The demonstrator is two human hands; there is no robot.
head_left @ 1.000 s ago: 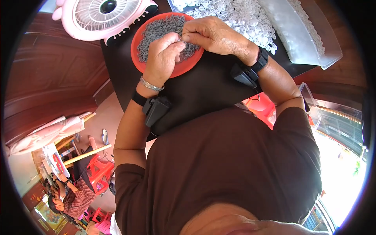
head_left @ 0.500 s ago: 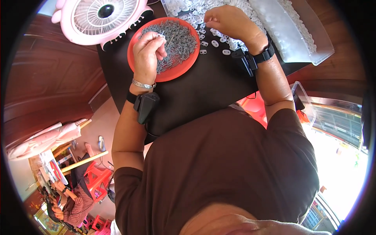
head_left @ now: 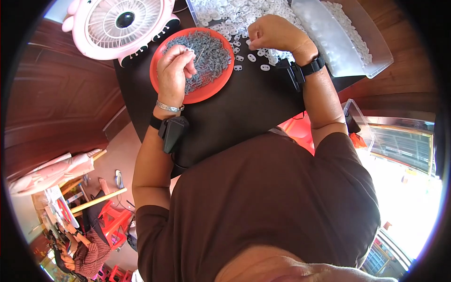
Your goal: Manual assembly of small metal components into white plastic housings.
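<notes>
Over the red plate (head_left: 211, 90), my left hand (head_left: 173, 75) pinches a small white plastic piece (head_left: 189, 50) between thumb and fingers. The plate is heaped with small grey screw-like pieces (head_left: 206, 58); a thin light sliver stands out near my fingertips, too fine to name. To the right, my right hand (head_left: 277, 34) hovers at the edge of a pile of white oval two-holed plastic pieces (head_left: 225, 14). Its fingers are curled together, and whatever they may hold is hidden. Below it lie a few loose white ovals (head_left: 265, 67) on the black table (head_left: 225, 117).
A pink fan (head_left: 124, 28) stands at the far left of the table. At the far right is a clear plastic bin (head_left: 371, 51) with more white pieces. Behind me on the left, another person in a striped top (head_left: 96, 254) sits near a red stool (head_left: 115, 221).
My right hand has drawn slightly nearer, its fingers more curled. My left hand keeps its pinch over the plate. The whole view has shifted a little.
</notes>
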